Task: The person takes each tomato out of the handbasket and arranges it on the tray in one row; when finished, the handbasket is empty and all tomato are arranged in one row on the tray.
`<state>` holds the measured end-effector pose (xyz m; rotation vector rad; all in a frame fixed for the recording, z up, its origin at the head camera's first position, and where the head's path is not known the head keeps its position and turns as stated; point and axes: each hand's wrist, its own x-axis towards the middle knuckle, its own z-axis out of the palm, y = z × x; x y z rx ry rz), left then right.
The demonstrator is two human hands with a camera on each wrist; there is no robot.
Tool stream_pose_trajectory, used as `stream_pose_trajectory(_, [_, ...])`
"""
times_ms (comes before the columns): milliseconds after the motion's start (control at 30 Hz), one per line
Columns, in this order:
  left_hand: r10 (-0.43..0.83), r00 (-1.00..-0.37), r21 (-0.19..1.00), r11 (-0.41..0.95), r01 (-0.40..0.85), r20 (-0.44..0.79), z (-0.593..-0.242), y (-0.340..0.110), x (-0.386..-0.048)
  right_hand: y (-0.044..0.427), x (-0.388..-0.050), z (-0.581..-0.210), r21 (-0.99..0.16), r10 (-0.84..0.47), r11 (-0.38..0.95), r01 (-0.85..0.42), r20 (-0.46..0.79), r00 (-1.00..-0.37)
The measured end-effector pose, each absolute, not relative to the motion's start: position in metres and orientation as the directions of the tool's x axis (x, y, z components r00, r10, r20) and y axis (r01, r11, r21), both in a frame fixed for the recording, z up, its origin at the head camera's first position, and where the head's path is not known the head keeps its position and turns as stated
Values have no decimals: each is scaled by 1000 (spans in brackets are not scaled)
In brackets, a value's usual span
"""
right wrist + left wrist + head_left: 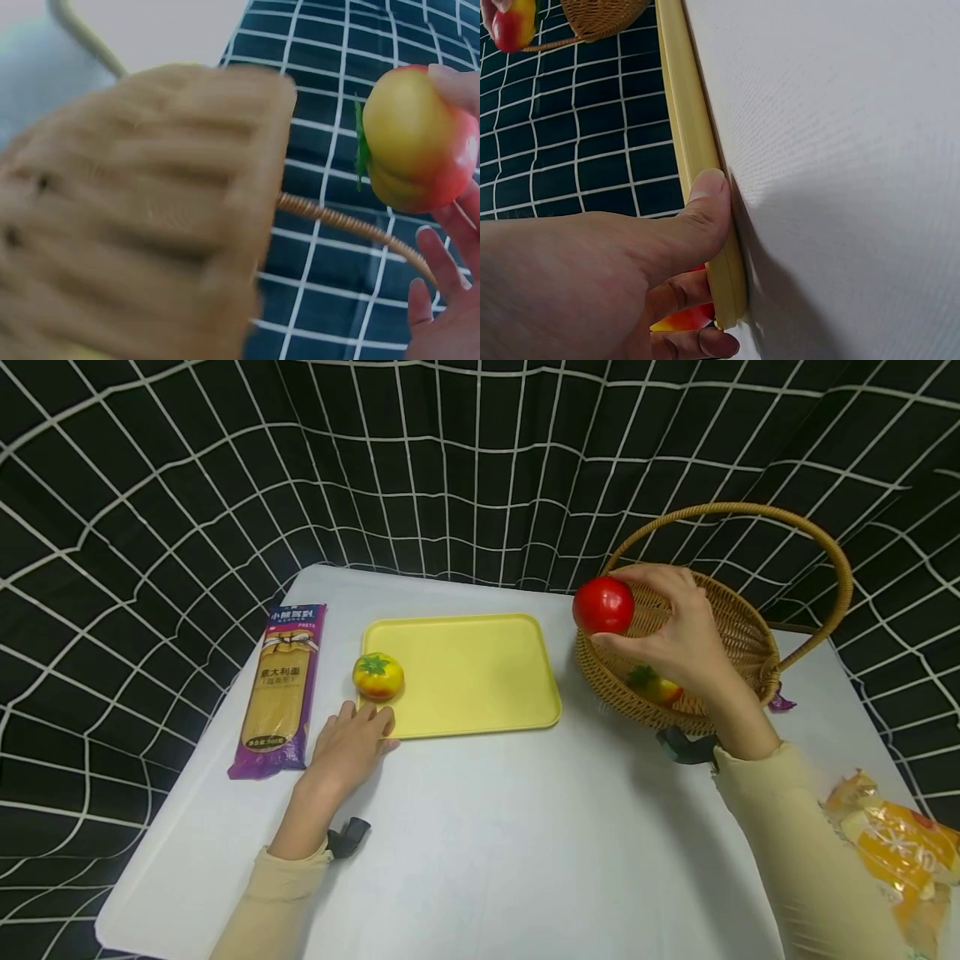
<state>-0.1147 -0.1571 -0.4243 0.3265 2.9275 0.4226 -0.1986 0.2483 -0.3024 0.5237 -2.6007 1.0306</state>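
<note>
Backdrop: black cloth (450,468) ruled with white grid lines, standing behind a white table (495,827).
Right hand (686,631): thumb and fingers parted to the width of a round, glossy red-and-yellow fruit (602,605) with green leaves, pinching it from opposite sides, presumably because so smooth a ball needs it.
Basket: brown woven wicker basket (738,618) with hooped handle, beneath the right grip; the held fruit is raised by its tray-side rim, probably to keep off the weave.
Basket contents: yellow-and-red leafed fruit (663,691), below the right palm.
Left hand (348,743): fingers curled about the near left corner of a shallow yellow rectangular tray (480,677), thumb on its rim, apparently steadying it.
Tray fruit: squat yellow-and-red fruit (378,677) with green leaves, just beyond the left fingertips, at the tray's edge.
Pasta: long purple-and-clear packet (277,685), left of the left grip.
Bag: crumpled orange-and-yellow plastic bag (900,860), beside the right forearm.
</note>
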Motion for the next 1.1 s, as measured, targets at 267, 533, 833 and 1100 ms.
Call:
stream_pose_trajectory(267, [230, -963, 298, 937, 182, -137, -423, -158, -113, 209, -208, -309, -661, -223, 616, -428, 375, -900])
stream_pose_trajectory(533, [229, -963, 291, 939, 181, -139, -425, -159, -114, 165, -216, -331, -713, -227, 589, -381, 307, -924])
stream_pose_trajectory(833, [230, -963, 309, 934, 177, -143, -427, -159, -116, 126, -224, -368, -793, -257, 505, -340, 238, -937])
stream_pose_trajectory(1100, [232, -961, 301, 937, 178, -153, -426, -158, -117, 93, -231, -391, -840, -305, 482, -251, 108, -946])
